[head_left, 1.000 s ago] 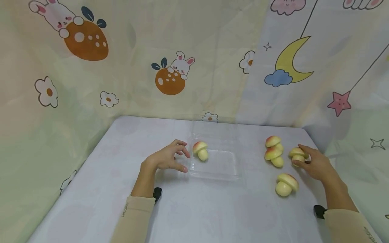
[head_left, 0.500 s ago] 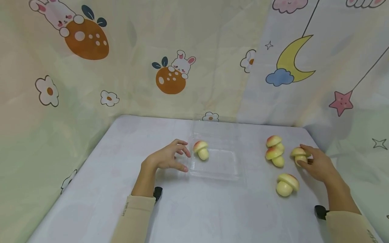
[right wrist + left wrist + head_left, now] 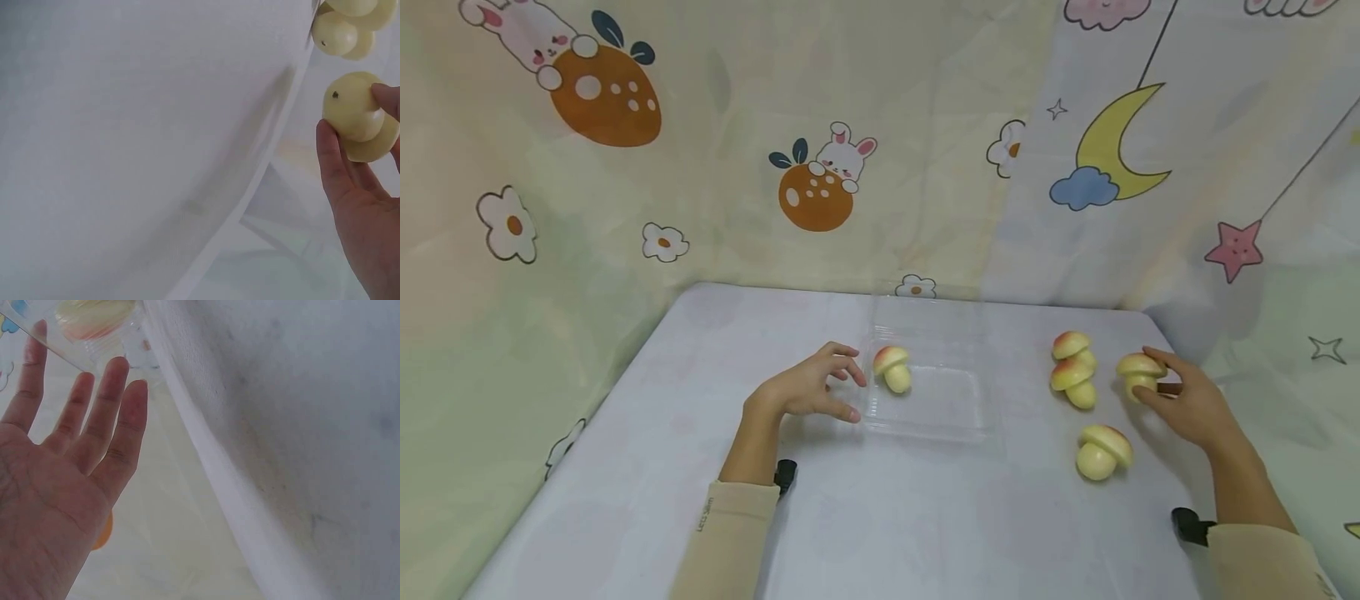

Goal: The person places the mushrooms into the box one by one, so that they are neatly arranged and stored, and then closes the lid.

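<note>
My right hand grips a pale yellow toy mushroom at the table's right side. In the right wrist view, thumb and fingers of that hand pinch the held toy mushroom, whose stem end with a small dark dot faces the camera. My left hand stays beside the left wall of a clear plastic box, fingers spread and holding nothing. Inside the box, near that wall, lies another toy mushroom with a reddish cap. The left wrist view shows the left hand palm up to the camera, fingertips near the box.
Two toy mushrooms lie one against the other left of the right hand, and a single mushroom lies nearer the front. The box's transparent lid stands raised at the back. A printed curtain hangs behind the white table.
The right hand has raised the mushroom slightly from its place on the table, and more of its stem shows. My left hand has kept its pose beside the box.
</note>
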`<state>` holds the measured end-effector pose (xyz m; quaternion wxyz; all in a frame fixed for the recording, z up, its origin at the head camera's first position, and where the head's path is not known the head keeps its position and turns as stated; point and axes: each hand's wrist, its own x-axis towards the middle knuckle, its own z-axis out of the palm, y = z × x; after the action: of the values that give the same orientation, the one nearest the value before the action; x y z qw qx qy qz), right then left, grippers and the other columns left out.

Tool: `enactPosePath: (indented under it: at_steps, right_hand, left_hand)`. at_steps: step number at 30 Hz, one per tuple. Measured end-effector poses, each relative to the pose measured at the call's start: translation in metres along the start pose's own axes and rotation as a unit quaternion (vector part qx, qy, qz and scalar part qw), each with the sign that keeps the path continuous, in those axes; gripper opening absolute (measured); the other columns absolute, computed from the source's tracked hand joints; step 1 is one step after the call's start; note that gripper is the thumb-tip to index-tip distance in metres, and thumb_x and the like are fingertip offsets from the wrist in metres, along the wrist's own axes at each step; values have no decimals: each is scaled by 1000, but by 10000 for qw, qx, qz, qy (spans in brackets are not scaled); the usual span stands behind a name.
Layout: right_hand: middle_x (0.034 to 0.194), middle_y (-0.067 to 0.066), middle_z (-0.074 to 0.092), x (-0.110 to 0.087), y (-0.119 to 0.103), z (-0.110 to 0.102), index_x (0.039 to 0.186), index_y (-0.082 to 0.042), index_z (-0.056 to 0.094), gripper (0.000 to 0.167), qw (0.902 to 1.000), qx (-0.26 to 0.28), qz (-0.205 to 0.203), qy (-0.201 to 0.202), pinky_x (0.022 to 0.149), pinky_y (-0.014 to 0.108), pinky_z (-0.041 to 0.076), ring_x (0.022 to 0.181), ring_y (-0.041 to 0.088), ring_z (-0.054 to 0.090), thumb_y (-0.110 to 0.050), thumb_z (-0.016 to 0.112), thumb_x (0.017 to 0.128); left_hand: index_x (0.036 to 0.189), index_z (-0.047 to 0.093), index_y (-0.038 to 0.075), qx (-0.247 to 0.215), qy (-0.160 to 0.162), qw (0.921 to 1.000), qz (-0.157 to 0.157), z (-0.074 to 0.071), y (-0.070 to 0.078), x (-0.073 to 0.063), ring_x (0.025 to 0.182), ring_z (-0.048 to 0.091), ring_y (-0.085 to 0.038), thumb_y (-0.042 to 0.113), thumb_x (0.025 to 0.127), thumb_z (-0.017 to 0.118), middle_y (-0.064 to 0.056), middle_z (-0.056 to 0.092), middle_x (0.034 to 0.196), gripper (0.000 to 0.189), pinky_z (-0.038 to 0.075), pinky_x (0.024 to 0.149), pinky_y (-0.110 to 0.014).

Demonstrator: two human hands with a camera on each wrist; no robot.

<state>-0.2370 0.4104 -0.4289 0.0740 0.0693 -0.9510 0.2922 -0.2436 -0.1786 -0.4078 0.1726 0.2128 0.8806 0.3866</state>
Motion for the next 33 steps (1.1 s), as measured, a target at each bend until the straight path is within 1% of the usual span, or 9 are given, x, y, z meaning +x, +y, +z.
enactPosePath:
  at_steps: [3,6,8,10,13,17,24,29,33]
  right_hand:
    - [148,39,42,0,-3,-1,155,2,37,72,9999,139,-22,59,66,8,41,105,57,62,-21,73,98]
    - [150,35,42,1,-4,-2,155,2,38,71,9995,240,-90,172,68,5,41,99,22,69,-21,73,97]
    - [149,33,42,1,-3,-2,155,1,39,70,9988,331,-224,279,71,3,41,100,-4,58,-18,73,97]
    - [149,32,41,0,-2,-1,155,1,39,69,9976,451,-366,366,75,0,41,98,-20,45,-16,73,97]
    - [147,32,40,0,-3,-1,156,2,38,69,9963,576,-465,437,76,0,41,98,-23,42,-14,72,97]
    - [146,31,39,-2,-9,-2,158,0,34,71,9960,697,-327,458,73,2,43,92,-22,45,-16,71,98]
    - [137,-8,45,-3,-18,-3,160,-9,35,72,9909,1131,-432,583,73,5,48,92,-19,53,-12,71,98]
    - [143,8,42,-3,-27,-4,161,-12,34,73,9900,1263,-337,528,74,6,49,94,-19,54,-15,71,98]
    - [146,15,41,-1,-34,-3,158,-3,35,72,9895,1254,-419,591,76,4,48,96,-18,54,-13,72,98]
  left_hand:
    - [119,70,15,-2,24,10000,3,0,-1,-1,135,49,-26,35,75,94,-2,32,162,54,43,111,-50]
    - [119,70,15,0,29,10000,15,-1,-1,-1,135,49,-26,35,75,93,-2,32,162,54,43,111,-50]
    - [119,70,15,10,35,10000,13,-1,-2,-2,135,49,-26,34,75,94,-2,32,162,54,43,111,-50]
    - [119,70,15,23,46,10000,8,-1,-2,-2,135,49,-26,34,75,94,-2,32,162,53,43,111,-50]
    - [119,70,15,31,53,10000,8,-1,-2,-2,135,48,-26,33,75,94,-1,32,162,53,43,111,-50]
    - [118,70,14,21,47,10000,49,-1,-1,0,136,48,-28,32,75,94,-1,30,163,52,42,112,-52]
    - [117,70,12,-43,-5,9999,159,-1,0,0,139,46,-28,31,74,94,0,26,168,52,40,114,-54]
    - [118,70,12,-24,-43,9998,193,-1,0,-1,138,47,-27,32,75,94,2,26,168,53,40,114,-53]
    - [121,68,12,-5,-71,9998,196,-1,-1,-1,138,48,-29,32,76,93,1,25,169,56,41,113,-54]
